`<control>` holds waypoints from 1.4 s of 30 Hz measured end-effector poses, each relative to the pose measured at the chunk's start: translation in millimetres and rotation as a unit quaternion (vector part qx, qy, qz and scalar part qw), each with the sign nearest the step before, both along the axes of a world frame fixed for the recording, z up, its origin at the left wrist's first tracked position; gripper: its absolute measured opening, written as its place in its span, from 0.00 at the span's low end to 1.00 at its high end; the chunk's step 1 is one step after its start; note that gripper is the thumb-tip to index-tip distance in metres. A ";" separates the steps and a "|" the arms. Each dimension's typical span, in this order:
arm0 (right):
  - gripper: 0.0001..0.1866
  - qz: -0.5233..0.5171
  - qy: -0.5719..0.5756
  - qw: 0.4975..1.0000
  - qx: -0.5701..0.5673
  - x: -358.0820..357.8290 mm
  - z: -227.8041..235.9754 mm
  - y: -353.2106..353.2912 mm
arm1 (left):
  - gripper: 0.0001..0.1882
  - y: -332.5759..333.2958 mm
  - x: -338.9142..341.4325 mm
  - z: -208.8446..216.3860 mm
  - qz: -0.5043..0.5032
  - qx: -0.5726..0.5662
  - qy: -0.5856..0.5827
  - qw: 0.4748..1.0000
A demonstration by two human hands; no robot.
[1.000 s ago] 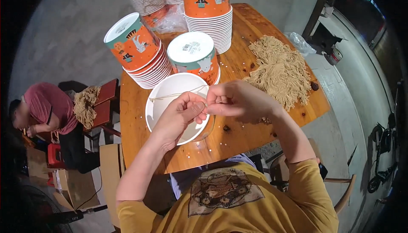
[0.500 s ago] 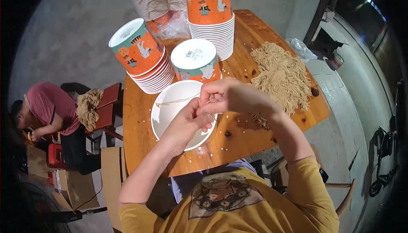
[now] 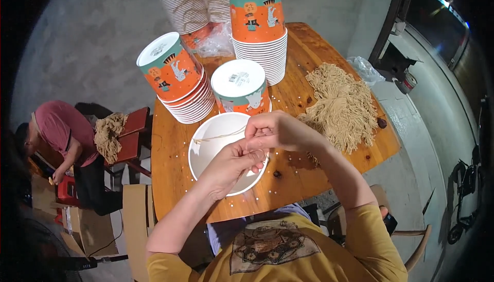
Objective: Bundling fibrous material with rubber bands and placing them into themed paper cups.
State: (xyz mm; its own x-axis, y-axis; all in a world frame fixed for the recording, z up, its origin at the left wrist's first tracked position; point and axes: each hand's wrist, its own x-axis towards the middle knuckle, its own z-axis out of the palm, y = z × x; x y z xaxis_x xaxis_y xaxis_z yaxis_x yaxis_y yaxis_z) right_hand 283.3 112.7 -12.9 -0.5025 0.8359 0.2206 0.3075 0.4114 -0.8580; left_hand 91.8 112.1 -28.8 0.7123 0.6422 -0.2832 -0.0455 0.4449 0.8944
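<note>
A white paper bucket (image 3: 206, 153) lies tipped on the table with its round opening toward me. A thin tan cord (image 3: 221, 137) stretches across that opening, one end at the bucket's left wall. My left hand (image 3: 234, 162) and my right hand (image 3: 267, 134) meet over the bucket's right rim, fingertips pinched together around the cord. What lies exactly between the fingertips is hidden. Just beyond stands an upturned orange and green bucket (image 3: 239, 78). To the right of my right hand lies a heap of tan cords (image 3: 342, 107).
Stacks of nested orange buckets (image 3: 170, 71) (image 3: 257, 19) stand at the back of the wooden table (image 3: 298, 194). More stacked buckets (image 3: 182, 4) and a clear plastic bag (image 3: 215, 42) are behind them. At left, a person (image 3: 67, 133) bends beside a red chair (image 3: 136, 127) holding cords.
My hands stay pinched together at the bucket's rim, with small finger movements. The view has shifted slightly, so the table appears lower. The person at left has lowered an arm.
</note>
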 end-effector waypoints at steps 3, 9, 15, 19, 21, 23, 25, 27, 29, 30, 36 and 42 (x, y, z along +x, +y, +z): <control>0.08 0.001 0.005 1.000 -0.012 1.5 -5.1 1.0 | 0.11 -2.1 0.6 1.4 -0.003 0.017 -0.007 1.000; 0.08 -0.044 -0.029 0.999 -0.008 -0.2 -1.1 -7.4 | 0.09 -0.4 5.4 1.7 0.001 -0.013 0.011 1.000; 0.08 -0.141 0.068 0.987 0.040 12.9 -14.1 -24.8 | 0.08 -0.6 6.1 3.2 0.003 -0.024 0.007 1.000; 0.13 -0.142 -0.015 0.976 0.164 22.5 -23.7 -43.4 | 0.09 0.2 5.3 5.1 -0.004 -0.029 0.005 1.000; 0.15 -0.146 -0.052 0.980 0.126 19.7 -16.8 -54.4 | 0.09 0.0 6.0 6.7 -0.007 -0.026 0.016 0.999; 0.13 -0.147 -0.020 0.981 0.123 18.4 -23.0 -52.4 | 0.09 -0.9 7.2 7.0 -0.005 -0.020 0.026 0.999; 0.12 -0.169 -0.056 0.965 0.194 18.6 -25.3 -51.4 | 0.08 -1.5 8.5 7.7 -0.002 -0.015 0.034 0.999; 0.11 -0.171 -0.047 0.969 0.173 18.2 -22.7 -54.0 | 0.08 -1.5 9.6 9.5 -0.009 -0.011 0.030 0.999; 0.10 -0.171 -0.038 0.973 0.153 17.8 -22.0 -55.3 | 0.08 -1.8 9.1 7.7 -0.012 -0.005 0.036 0.999; 0.09 -0.167 -0.022 0.977 0.129 17.7 -22.2 -55.4 | 0.08 -2.1 8.7 7.0 -0.016 0.001 0.042 0.999; 0.09 -0.175 0.013 0.981 0.081 15.7 -31.6 -58.7 | 0.08 0.5 10.7 4.8 -0.018 0.007 0.035 0.999; 0.09 -0.211 0.009 0.975 0.066 14.2 -33.6 -57.1 | 0.08 -0.9 13.5 6.5 -0.010 0.103 0.046 0.994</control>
State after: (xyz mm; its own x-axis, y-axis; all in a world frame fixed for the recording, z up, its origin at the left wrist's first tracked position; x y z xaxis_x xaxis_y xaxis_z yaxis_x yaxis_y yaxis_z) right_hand 297.5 55.6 -46.5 -0.1154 0.9312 0.3458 0.4595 0.3587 -0.8125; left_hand 105.2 111.2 -22.3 0.7032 0.6787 -0.2117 0.0474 0.2523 0.9665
